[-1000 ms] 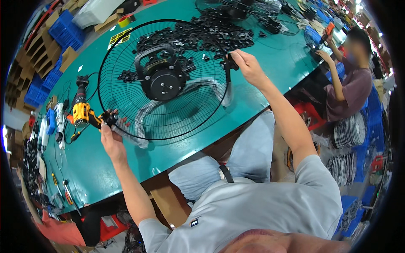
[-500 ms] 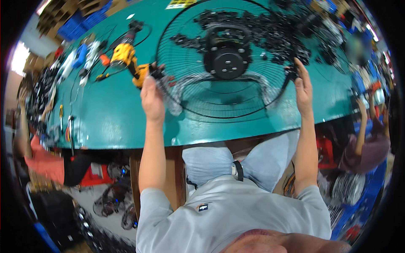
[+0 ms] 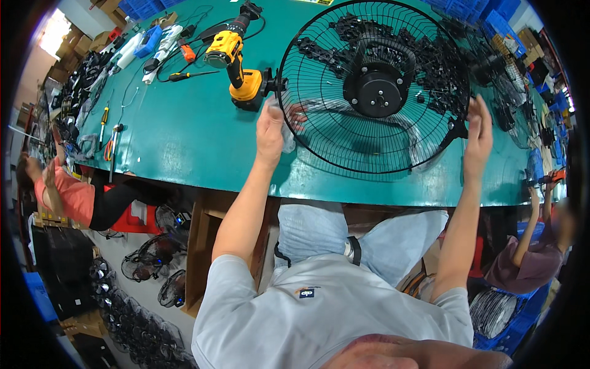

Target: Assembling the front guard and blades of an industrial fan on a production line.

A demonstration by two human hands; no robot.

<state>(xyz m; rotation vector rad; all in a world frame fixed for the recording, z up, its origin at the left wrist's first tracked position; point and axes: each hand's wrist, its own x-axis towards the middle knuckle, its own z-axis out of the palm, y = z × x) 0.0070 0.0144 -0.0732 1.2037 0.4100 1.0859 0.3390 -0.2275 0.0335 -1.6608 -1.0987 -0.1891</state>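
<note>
A round black wire fan guard (image 3: 319,138) with a dark motor hub (image 3: 379,92) at its centre is held up over the green table. My left hand (image 3: 270,132) grips its left rim, with fingertips showing through the wires near a black bracket. At the right rim, beside another black bracket (image 3: 456,130), my right hand (image 3: 478,135) is closed on the edge, its grip partly hidden. Behind the wires lies a strip of clear plastic wrapping (image 3: 409,126). A yellow and black cordless drill (image 3: 224,49) stands close to the guard's left side.
Beyond the guard lies a heap of small black parts (image 3: 439,77). Screwdrivers (image 3: 104,117), an orange piece (image 3: 187,53) and cables occupy the table's left. More fan guards (image 3: 516,111) are at the right. Co-workers sit on both sides; fans (image 3: 150,255) stand on the floor.
The view has shifted, so the table things appear farther right. Relative to the drill, the guard has come nearer to me and tipped slightly clockwise. Both hands stay at its rim.
</note>
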